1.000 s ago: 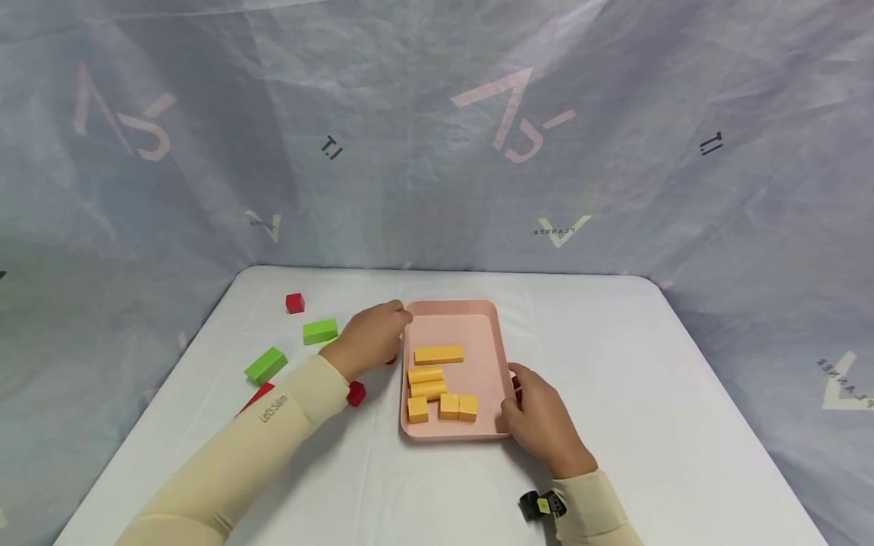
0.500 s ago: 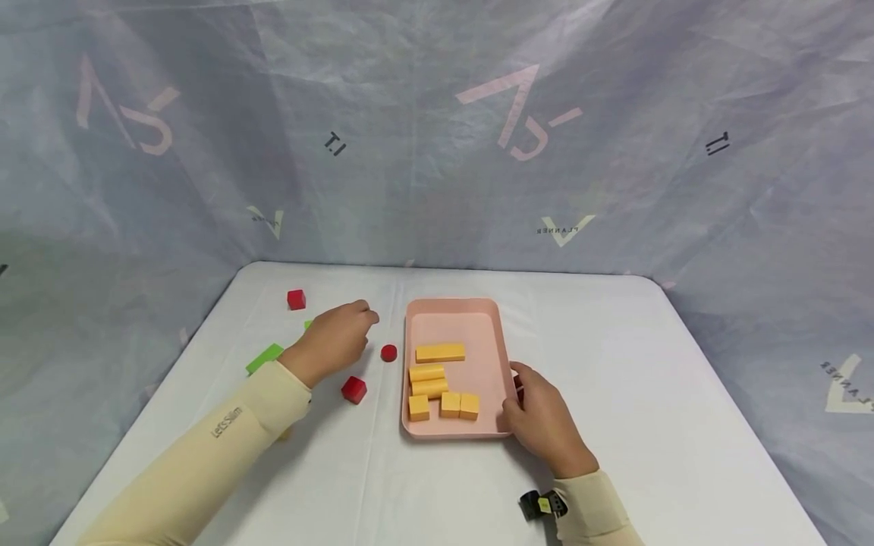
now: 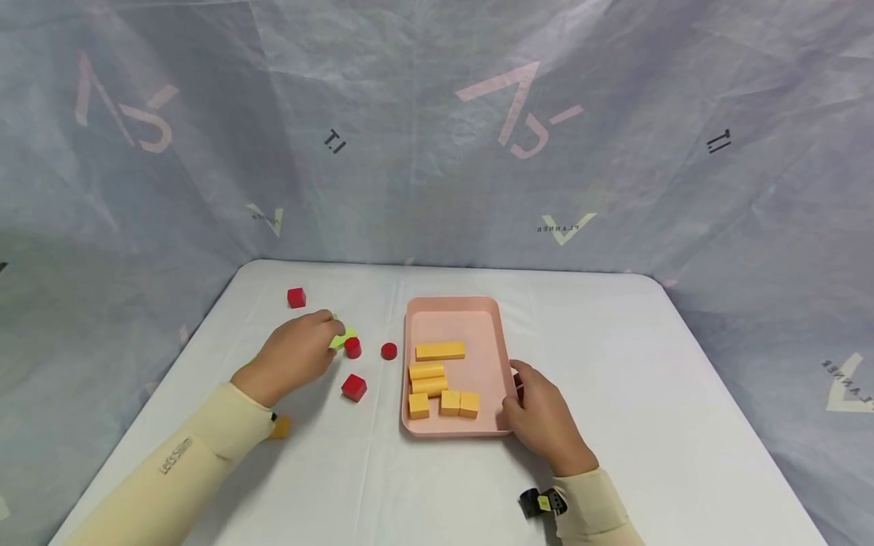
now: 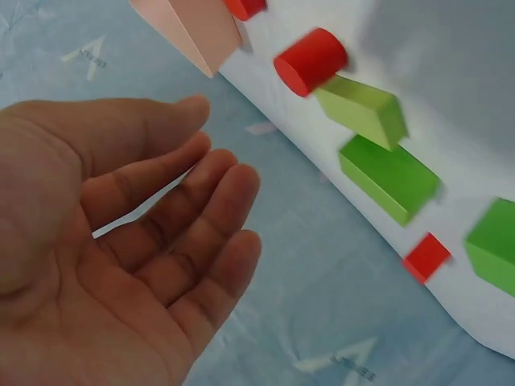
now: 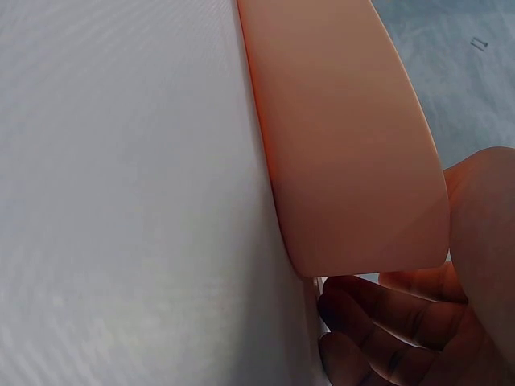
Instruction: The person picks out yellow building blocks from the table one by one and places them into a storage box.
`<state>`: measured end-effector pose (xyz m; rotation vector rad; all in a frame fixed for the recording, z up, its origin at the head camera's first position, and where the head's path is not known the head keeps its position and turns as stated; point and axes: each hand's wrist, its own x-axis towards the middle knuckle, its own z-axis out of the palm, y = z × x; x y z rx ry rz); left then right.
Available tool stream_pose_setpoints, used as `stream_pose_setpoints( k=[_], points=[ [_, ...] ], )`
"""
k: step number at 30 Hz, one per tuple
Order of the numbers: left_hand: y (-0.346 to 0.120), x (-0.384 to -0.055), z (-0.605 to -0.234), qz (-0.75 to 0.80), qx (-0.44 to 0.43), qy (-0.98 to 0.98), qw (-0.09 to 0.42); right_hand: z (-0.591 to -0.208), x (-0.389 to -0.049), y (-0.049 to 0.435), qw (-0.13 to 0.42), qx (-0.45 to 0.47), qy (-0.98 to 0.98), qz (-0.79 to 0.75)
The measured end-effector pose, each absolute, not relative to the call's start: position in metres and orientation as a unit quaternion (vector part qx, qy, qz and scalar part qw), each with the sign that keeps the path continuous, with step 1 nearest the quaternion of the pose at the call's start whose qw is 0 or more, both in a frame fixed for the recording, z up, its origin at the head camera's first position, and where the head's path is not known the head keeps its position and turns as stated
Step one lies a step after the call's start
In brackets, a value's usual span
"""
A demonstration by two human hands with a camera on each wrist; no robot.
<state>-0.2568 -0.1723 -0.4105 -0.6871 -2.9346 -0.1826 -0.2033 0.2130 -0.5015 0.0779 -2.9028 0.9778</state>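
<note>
My left hand (image 3: 290,356) hovers over the left part of the table, its fingers loosely bent and holding nothing in the left wrist view. Close by its fingertips are a light green block (image 4: 362,111) and a red cylinder (image 3: 352,347); a darker green block (image 4: 389,178) lies against the light one. With thumb at the rim and fingers along the outside, my right hand (image 3: 546,417) grips the near right corner of a pink tray (image 3: 454,303). Inside the tray lie a long yellow block (image 3: 440,351), yellow cylinders (image 3: 428,371) and several yellow cubes (image 3: 419,406).
Between left hand and tray are a red round piece (image 3: 389,351) and a red cube (image 3: 353,387). Another red cube (image 3: 297,297) sits at the back left. An orange-yellow block (image 3: 280,427) shows beside the left wrist. A grey printed cloth (image 3: 423,152) hangs behind the table.
My left hand has moved left from the tray's left edge to the green blocks, uncovering the red round piece and the red cylinder. The right hand stays on the tray.
</note>
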Motion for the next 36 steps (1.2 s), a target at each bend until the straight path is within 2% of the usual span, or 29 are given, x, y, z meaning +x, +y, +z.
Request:
stream_pose_setpoints(
  k=[12, 19, 36],
  points=[
    [-0.199, -0.233, -0.415, -0.081, -0.190, -0.978, -0.010, -0.501, -0.204, 0.213, 0.036, 0.024, -0.950, 0.310],
    [-0.208, -0.220, -0.418, -0.092, -0.155, -0.981, -0.068, -0.501, -0.204, 0.211, 0.035, 0.023, -0.950, 0.308],
    [-0.228, -0.192, -0.434, -0.078, -0.150, -0.982, -0.088, -0.502, -0.204, 0.212, 0.028, 0.023, -0.949, 0.312]
  ],
)
